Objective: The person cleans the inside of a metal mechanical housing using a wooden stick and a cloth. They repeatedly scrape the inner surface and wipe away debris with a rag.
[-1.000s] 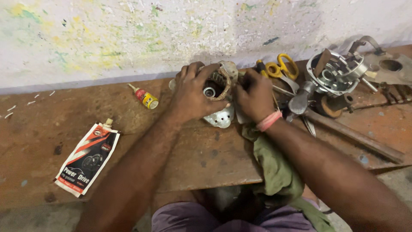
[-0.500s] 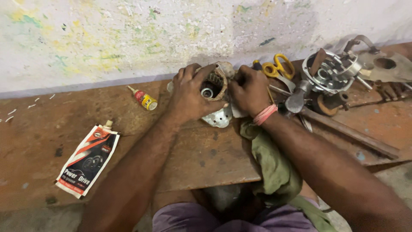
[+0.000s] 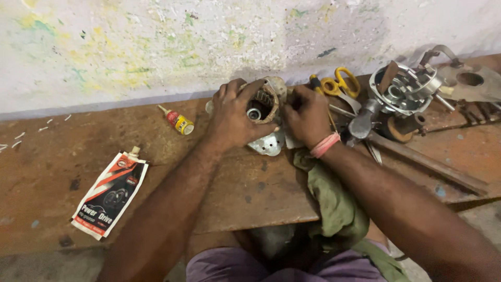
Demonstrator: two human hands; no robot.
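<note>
I see L hand (image 3: 235,117) clamped on motor part (image 3: 262,102), steadying it; R hand (image 3: 308,115) pinches its edge, fingers closed.

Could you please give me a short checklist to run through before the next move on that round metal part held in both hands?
1. Left hand grips the round metal part: ok.
2. Right hand on the part's right side: ok; what its fingers hold cannot be told.
3. Part braced over the wooden bench: ok.
4. Shiny perforated plate lies under the hands, within reach: ok.
5. Yellow-handled scissors close beside the right hand: not ok, crowded.
6. Green cloth hangs off the bench edge: not ok, could slip.
</note>
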